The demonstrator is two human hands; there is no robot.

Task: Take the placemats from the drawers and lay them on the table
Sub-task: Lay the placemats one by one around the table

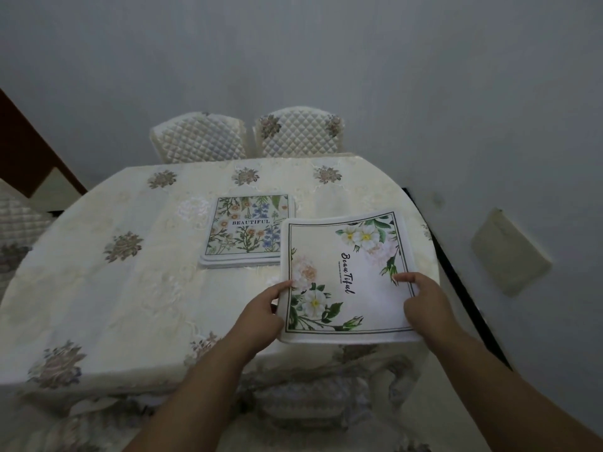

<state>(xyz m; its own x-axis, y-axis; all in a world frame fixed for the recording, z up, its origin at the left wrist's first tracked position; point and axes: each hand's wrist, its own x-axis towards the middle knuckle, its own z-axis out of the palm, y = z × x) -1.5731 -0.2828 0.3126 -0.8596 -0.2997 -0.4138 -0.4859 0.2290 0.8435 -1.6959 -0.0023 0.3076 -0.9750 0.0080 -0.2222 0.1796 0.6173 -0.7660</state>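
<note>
A white placemat (346, 275) printed with white flowers and the word "Beautiful" lies over the near right part of the table (130, 288). My left hand (261, 318) pinches its left edge, thumb on top. My right hand (421, 301) grips its right edge, fingers on the printed face. Its near edge hangs just past the table's front. Behind it, a small stack of placemats (244, 233) with a coloured flower print and "BEAUTIFUL" sits near the table's middle; the held mat overlaps the stack's near right corner.
The table wears a cream cloth with flower motifs. Two quilted chairs (248, 135) stand at the far side against a grey wall, another chair (19, 220) at the left, and a padded seat (310, 396) below the near edge.
</note>
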